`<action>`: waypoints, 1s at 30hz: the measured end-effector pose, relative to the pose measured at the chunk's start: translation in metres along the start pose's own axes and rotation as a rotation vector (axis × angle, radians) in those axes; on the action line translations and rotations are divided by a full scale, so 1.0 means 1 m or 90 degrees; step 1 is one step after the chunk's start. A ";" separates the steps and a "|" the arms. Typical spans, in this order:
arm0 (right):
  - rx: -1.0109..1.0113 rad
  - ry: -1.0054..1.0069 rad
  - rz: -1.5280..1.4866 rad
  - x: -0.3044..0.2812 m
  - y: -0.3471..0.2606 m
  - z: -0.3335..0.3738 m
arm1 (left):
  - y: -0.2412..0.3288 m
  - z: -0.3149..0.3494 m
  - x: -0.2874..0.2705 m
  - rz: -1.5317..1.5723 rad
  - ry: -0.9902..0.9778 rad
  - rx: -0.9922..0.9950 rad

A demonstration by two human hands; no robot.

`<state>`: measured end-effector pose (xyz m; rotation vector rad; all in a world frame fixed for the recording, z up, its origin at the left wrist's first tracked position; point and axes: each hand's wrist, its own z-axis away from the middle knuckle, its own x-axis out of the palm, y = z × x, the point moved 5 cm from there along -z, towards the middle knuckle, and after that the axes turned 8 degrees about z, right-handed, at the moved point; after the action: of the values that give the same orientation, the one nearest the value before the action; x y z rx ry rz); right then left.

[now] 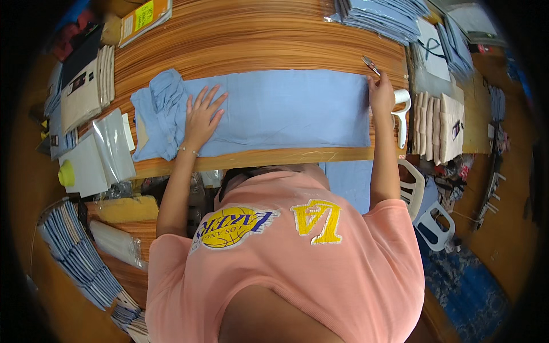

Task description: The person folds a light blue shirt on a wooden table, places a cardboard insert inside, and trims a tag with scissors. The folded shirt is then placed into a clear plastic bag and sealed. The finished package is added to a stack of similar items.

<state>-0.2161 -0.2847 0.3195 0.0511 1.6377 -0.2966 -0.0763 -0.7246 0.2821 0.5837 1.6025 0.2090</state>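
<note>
A light blue shirt (pixel 286 108) lies folded into a long strip across the table in front of me. Its collar end is bunched and crumpled at the left, and the strip runs flat to a straight edge at the right. My left hand (pixel 203 117) rests palm down on the cloth beside the bunched part, fingers spread. At the right end of the strip, my right hand (pixel 382 94) is closed around small metal thread snips (pixel 371 64), whose tip points away from me. Its fingertips touch or nearly touch the shirt's far right corner; whether they also pinch cloth I cannot tell.
The wooden table (pixel 240 46) carries a stack of blue folded garments (pixel 380 17) at the far right and a notebook (pixel 144 22) at the far left. A white lint roller (pixel 402 126) lies beside my right wrist. Beige folded garments (pixel 437 126) stand farther right; clear plastic bags (pixel 111 148) lie left.
</note>
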 end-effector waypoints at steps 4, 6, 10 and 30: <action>0.059 -0.059 -0.117 0.007 0.052 0.053 | 0.003 -0.002 -0.001 -0.001 -0.004 0.003; 0.069 -0.106 -0.117 0.013 0.065 0.069 | 0.001 -0.003 0.000 -0.006 -0.002 0.008; 0.048 -0.059 0.051 0.006 0.055 0.084 | 0.001 -0.003 0.001 -0.006 0.003 0.018; -0.898 0.134 -0.122 0.001 -0.396 0.134 | -0.018 0.040 -0.109 0.340 0.178 0.012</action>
<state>-0.1693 -0.6961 0.3744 -1.1649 1.7374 0.7803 -0.0404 -0.8007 0.3644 1.0266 1.6867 0.6973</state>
